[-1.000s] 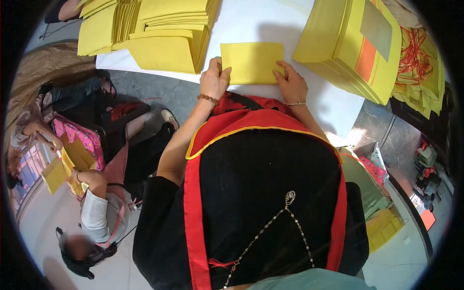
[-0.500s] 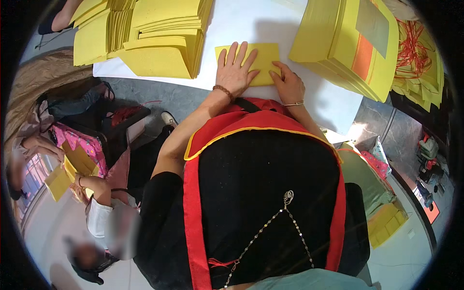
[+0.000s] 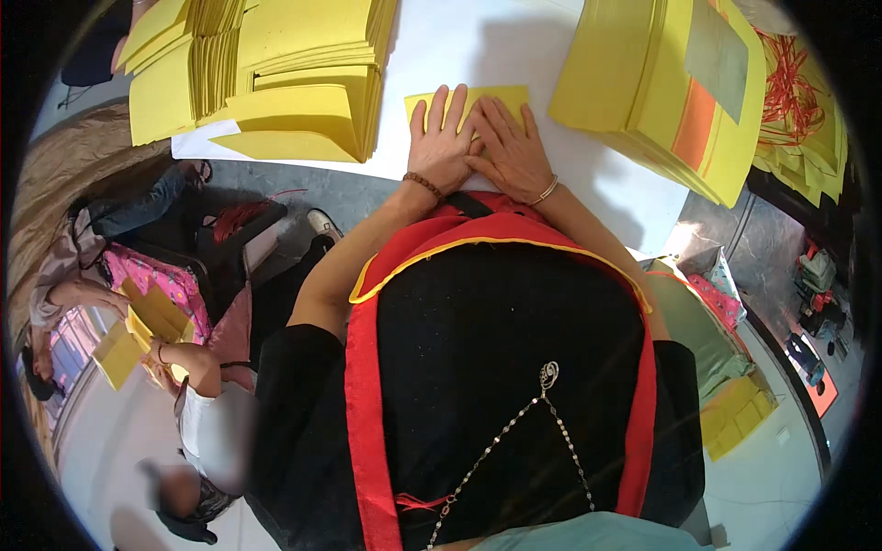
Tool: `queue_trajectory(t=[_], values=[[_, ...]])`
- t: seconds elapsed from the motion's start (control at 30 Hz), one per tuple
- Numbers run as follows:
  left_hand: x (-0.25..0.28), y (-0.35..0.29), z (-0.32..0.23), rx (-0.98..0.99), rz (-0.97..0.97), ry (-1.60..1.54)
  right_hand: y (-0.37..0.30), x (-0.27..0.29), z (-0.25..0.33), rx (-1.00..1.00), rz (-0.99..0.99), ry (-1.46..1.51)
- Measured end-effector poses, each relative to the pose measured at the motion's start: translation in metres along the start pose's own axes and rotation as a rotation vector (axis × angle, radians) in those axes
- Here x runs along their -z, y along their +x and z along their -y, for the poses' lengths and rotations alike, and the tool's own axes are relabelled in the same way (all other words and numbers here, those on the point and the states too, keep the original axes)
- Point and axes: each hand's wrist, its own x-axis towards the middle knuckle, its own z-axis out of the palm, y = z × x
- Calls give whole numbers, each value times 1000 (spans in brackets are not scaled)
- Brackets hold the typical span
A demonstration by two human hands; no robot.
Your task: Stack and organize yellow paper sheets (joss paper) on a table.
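Observation:
A yellow folded paper piece lies flat on the white tabletop in front of me. My left hand rests on its left part with the fingers spread, a beaded bracelet at the wrist. Beside it my right hand also presses flat on the paper, fingers stretched out, its thumb side meeting the left hand. Both hands cover most of the paper. Neither one grips anything.
Stacks of yellow folded paper stand at the left; a tall yellow stack is at the right. Beyond it lie red strings. At the lower left, a co-worker's arms handle yellow paper pieces.
My right hand has moved left from the paper's right edge onto its middle, against my left hand, and its fingers have flattened. My left hand stays on the paper.

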Motion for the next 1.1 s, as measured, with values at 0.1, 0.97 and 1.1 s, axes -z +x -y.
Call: queue_trajectory(t=[0.1, 0.97, 1.1], values=[[3, -1, 4, 56, -82, -207, -1, -1, 1, -5, 8, 7], [35, -36, 1, -260, -21, 93, 0, -6, 0, 7, 114, -92], [34, -30, -5, -306, -27, 240, -1, -9, -13, -59, 78, 132]])
